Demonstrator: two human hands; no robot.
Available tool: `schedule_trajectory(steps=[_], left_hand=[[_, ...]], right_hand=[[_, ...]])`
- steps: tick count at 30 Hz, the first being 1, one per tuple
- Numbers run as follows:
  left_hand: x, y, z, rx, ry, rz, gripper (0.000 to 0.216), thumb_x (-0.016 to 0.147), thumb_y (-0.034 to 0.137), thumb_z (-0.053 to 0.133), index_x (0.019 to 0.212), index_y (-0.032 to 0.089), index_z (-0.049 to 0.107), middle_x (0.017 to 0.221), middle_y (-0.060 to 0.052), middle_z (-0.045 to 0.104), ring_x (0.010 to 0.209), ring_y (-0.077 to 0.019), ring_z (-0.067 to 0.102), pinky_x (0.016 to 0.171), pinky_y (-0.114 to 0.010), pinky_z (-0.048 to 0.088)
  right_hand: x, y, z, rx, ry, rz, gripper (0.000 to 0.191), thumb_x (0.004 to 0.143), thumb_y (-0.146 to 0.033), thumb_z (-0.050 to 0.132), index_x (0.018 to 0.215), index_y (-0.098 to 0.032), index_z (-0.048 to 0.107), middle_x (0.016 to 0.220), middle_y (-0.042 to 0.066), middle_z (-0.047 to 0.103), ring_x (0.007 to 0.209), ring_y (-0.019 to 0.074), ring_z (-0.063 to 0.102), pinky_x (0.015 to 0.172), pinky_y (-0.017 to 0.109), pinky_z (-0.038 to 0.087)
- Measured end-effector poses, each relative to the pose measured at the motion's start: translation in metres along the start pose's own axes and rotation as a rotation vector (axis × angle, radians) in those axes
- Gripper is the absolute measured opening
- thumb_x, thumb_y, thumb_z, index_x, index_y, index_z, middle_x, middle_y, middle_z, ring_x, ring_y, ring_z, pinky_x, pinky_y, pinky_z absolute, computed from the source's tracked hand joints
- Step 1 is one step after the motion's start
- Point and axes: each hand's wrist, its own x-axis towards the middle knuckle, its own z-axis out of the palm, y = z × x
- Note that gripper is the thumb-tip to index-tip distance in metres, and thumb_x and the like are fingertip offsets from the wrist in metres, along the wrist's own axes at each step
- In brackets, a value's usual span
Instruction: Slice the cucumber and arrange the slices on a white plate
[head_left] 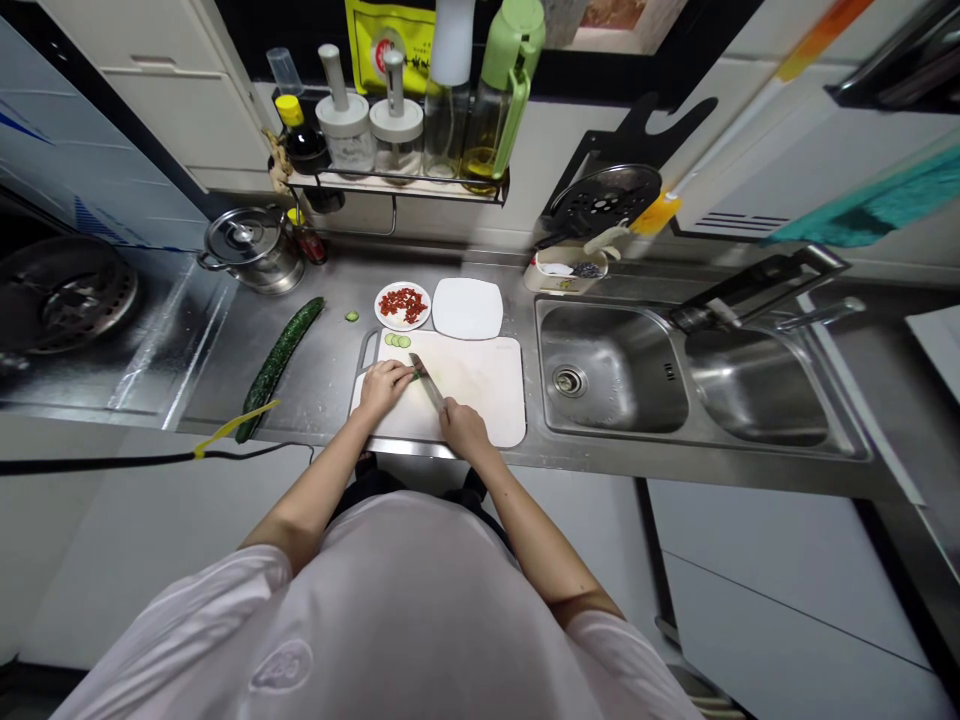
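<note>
My right hand [465, 430] is closed around the handle of a kitchen knife [429, 382], its blade slanting up and left over the white cutting board [487, 390]. Close to the blade, my left hand [386, 387] has its fingers bent together, pressing on a small green piece of cucumber [417, 375] mostly hidden by the fingers and the knife. A few cucumber slices [397, 341] lie overlapped at the board's upper left. Left of the board rests a long whole cucumber [279, 362], and a small cut end [352, 316] lies on the counter.
Behind the board stand a plate of chopped red pieces [403, 305] and a white square plate [467, 308]. A double sink [611, 370] is to the right. A lidded steel pot [253, 248] and a stove burner [67, 295] are at left. Bottles and jars fill a wall rack [397, 180].
</note>
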Motion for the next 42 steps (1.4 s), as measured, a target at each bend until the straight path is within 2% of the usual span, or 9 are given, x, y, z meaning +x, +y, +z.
schedule_trajectory(steps=[16, 25, 34, 42], left_hand=[[-0.002, 0.002, 0.0, -0.022, -0.011, 0.006, 0.028, 0.093, 0.037, 0.048, 0.106, 0.027, 0.071, 0.103, -0.005, 0.066, 0.099, -0.0192, 0.057, 0.088, -0.033, 0.043], [0.0, 0.001, 0.001, -0.045, -0.017, -0.002, 0.025, 0.092, 0.034, 0.05, 0.103, 0.026, 0.071, 0.103, -0.005, 0.067, 0.099, -0.0187, 0.057, 0.089, -0.033, 0.044], [0.002, -0.002, 0.002, -0.066, 0.015, 0.028, 0.024, 0.091, 0.033, 0.051, 0.101, 0.025, 0.071, 0.101, -0.004, 0.068, 0.096, -0.018, 0.058, 0.088, -0.032, 0.044], [0.002, 0.0, 0.0, -0.064, -0.019, 0.002, 0.024, 0.091, 0.032, 0.051, 0.103, 0.025, 0.071, 0.103, -0.004, 0.068, 0.098, -0.0187, 0.058, 0.09, -0.033, 0.045]], right_hand=[[-0.005, -0.004, 0.0, -0.037, -0.033, 0.02, 0.026, 0.097, -0.021, 0.032, 0.113, -0.015, 0.051, 0.098, 0.014, 0.067, 0.09, 0.024, 0.064, 0.074, 0.031, 0.043], [-0.015, 0.004, -0.004, -0.033, -0.078, 0.007, 0.024, 0.096, -0.021, 0.035, 0.109, -0.016, 0.054, 0.096, 0.013, 0.067, 0.088, 0.0238, 0.064, 0.071, 0.03, 0.042], [-0.007, 0.003, -0.009, -0.017, -0.092, -0.019, 0.024, 0.095, -0.02, 0.036, 0.11, -0.015, 0.055, 0.097, 0.012, 0.067, 0.088, 0.0237, 0.064, 0.069, 0.029, 0.042], [0.003, -0.001, -0.012, -0.005, -0.105, -0.011, 0.027, 0.095, -0.019, 0.034, 0.113, -0.015, 0.054, 0.102, 0.014, 0.066, 0.091, 0.0241, 0.063, 0.073, 0.031, 0.044]])
